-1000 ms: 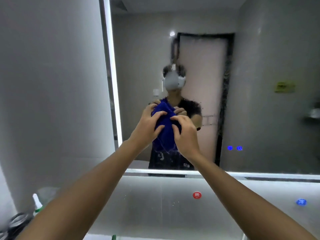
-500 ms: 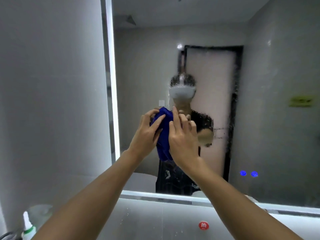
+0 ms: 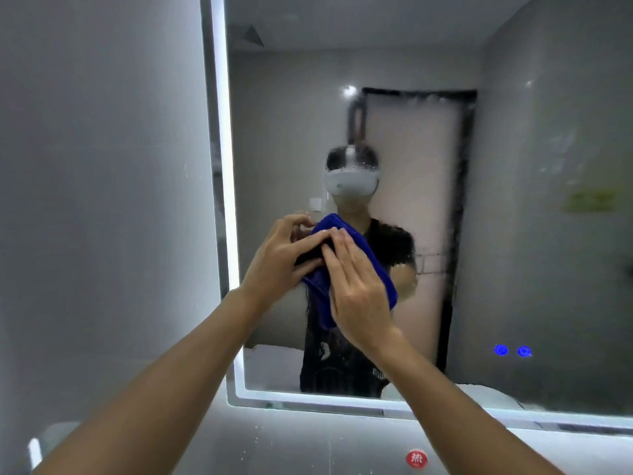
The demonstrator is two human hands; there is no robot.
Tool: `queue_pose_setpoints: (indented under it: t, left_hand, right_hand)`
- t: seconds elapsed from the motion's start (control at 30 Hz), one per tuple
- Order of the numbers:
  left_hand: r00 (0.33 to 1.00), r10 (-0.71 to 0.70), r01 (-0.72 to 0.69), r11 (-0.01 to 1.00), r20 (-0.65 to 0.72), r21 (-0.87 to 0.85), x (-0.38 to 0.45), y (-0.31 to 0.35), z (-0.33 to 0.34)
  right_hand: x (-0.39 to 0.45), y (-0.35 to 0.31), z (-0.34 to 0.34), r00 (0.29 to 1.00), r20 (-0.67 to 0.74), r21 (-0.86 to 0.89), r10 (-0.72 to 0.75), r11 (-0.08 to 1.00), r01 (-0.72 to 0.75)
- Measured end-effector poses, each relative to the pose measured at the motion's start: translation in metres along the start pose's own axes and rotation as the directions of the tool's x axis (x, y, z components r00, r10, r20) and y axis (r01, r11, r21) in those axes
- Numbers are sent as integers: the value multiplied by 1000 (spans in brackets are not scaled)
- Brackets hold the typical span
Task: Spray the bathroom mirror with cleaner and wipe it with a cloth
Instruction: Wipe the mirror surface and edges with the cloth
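Observation:
A dark blue cloth (image 3: 373,262) is bunched between both hands in front of the lit-edged bathroom mirror (image 3: 531,234). My left hand (image 3: 277,262) pinches the cloth's left side with thumb and fingers. My right hand (image 3: 356,293) lies flat over the cloth, fingers pointing up-left. The mirror glass is misted with fine droplets, thickest around the reflected doorway. The white top of a spray bottle (image 3: 34,452) peeks in at the bottom left corner.
A grey tiled wall (image 3: 102,200) stands left of the mirror. Two blue touch icons (image 3: 512,350) glow low on the mirror's right side. A red round sticker (image 3: 416,459) sits on the wall below the mirror.
The hands and cloth have shifted from a bunched two-handed grip to the right hand flattening over the cloth. The view has tilted up, so the mirror's lower edge sits lower in frame.

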State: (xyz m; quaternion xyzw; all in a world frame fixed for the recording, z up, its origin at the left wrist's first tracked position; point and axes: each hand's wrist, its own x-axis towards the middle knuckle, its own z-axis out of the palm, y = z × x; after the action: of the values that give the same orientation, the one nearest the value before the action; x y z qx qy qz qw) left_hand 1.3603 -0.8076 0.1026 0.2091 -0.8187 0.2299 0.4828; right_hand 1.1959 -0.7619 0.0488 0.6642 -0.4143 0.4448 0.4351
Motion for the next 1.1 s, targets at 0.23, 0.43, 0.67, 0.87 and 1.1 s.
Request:
queue_pose_setpoints:
  t: [0.23, 0.43, 0.67, 0.87, 1.1]
  left_hand:
    - [994, 4, -4, 1000, -110, 3, -7, -11, -5]
    - [922, -192, 187, 981, -336, -47, -20, -25, -17]
    - [910, -284, 299, 954, -302, 3, -74, -22, -11]
    - [849, -448, 474, 880, -278, 31, -134, -22, -18]
    - [868, -440, 460, 887, -229, 39, -139, -14, -18]
  right_hand:
    - [5, 25, 7, 991, 55, -226, -123, 965, 133]
    - [5, 12, 17, 987, 112, -268, -116, 953, 142]
    - [-62, -37, 53, 769, 403, -29, -497, 833, 553]
    - [-134, -48, 63, 597, 529, 19, -603, 712, 702]
    - [-115, -41, 61, 575, 508, 103, -641, 709, 698]
